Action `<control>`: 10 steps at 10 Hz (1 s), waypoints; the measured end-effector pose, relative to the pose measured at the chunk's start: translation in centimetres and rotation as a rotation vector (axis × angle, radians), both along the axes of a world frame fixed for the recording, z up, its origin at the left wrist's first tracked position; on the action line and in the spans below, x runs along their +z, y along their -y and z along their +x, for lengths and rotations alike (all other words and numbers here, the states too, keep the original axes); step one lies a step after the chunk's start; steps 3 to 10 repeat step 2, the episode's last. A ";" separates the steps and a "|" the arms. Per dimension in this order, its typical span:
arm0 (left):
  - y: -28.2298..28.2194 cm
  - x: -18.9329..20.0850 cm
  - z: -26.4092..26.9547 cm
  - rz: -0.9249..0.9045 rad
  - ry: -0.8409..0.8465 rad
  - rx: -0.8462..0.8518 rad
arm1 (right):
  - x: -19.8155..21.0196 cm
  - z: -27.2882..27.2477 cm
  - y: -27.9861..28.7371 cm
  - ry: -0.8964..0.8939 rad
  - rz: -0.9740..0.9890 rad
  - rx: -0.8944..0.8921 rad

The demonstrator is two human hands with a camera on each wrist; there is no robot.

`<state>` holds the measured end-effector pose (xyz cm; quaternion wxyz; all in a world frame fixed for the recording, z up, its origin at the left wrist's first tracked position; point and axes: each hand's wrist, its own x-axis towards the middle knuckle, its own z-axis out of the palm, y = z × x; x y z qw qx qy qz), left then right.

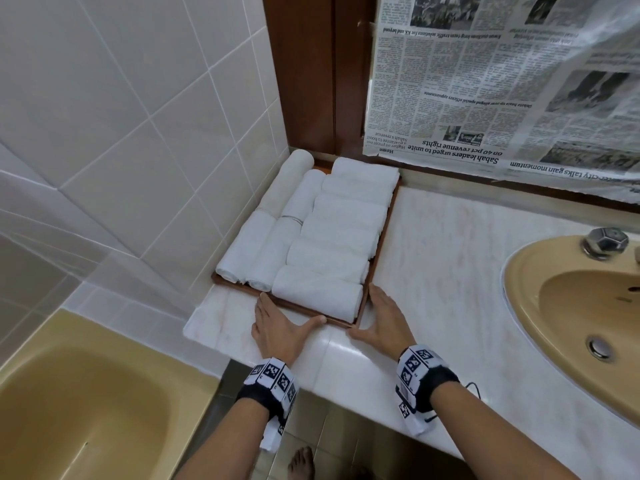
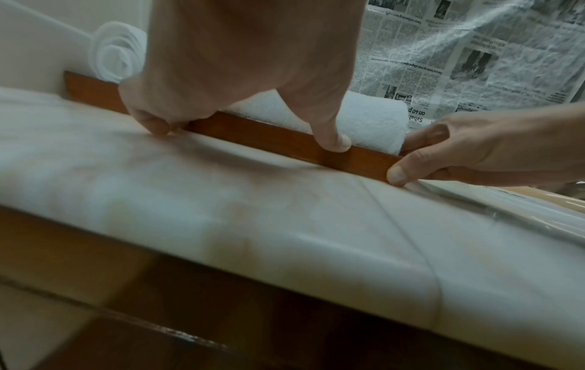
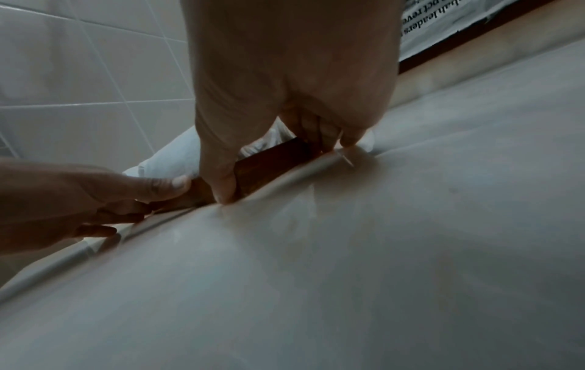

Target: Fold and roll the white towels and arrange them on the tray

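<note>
From the head view, the wooden tray [image 1: 379, 251] sits on the pale marble desk [image 1: 450, 265] at mid-frame, pushed up against the tiled wall [image 1: 104, 116], and it is packed with rolled white towels [image 1: 332, 237] — a column of rolls lying crosswise on the right, longer rolls lying lengthwise on the left. The left hand [image 1: 280, 329] lies flat at the tray's near edge, fingers straight, thumb stretched along the rim. The right hand [image 1: 384, 317] rests at the near right corner, fingers straight along the tray's side. A tan sink [image 1: 519, 306] fills the right of the frame and newspaper [image 1: 502, 81] covers the upper right.

In the left wrist view, the left hand's fingers [image 2: 332, 140] press on the tray's front wall [image 2: 269, 137] — nothing is gripped.

In the right wrist view, dim and blurred, the right hand's fingers [image 3: 221, 180] touch the tray corner [image 3: 269, 162], extended rather than curled.
</note>
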<state>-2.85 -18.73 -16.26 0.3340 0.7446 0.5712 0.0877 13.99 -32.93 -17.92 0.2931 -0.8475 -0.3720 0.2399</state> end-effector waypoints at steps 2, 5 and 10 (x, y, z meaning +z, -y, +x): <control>-2.0 0.1 -3.0 -0.020 0.074 -0.155 | 1.8 -0.8 0.2 -0.106 0.041 -0.062; -2.0 0.1 -3.0 -0.020 0.074 -0.155 | 1.8 -0.8 0.2 -0.106 0.041 -0.062; -2.0 0.1 -3.0 -0.020 0.074 -0.155 | 1.8 -0.8 0.2 -0.106 0.041 -0.062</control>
